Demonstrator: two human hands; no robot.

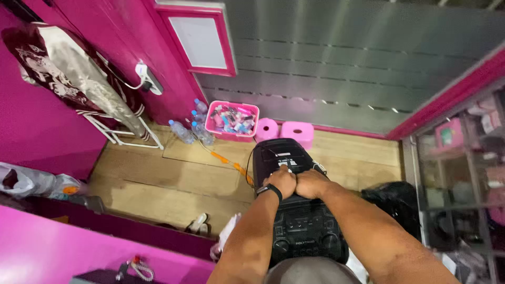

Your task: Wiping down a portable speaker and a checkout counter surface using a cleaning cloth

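1. The left hand (281, 182), with a black band at the wrist, is closed in a fist over the top of a black speaker (297, 210); the right hand (311, 184) is closed the same way, pressed right against it.
2. Both fists sit side by side at the speaker's upper middle, likely wrapped around a carry handle, though the handle itself is hidden under the fingers.
3. The speaker stands upright on the wooden floor (173, 184), directly below the person, its knobs facing the camera.
4. An orange cable (231, 163) trails from the speaker's left side across the floor.
5. Beyond it, against a grey shutter (342, 63), are two pink stools (286, 131), a pink basket (232, 121) and several plastic bottles (192, 129).
6. The walls are bright pink; a patterned garment (68, 73) hangs at left, and shelves (463, 173) stand at right.
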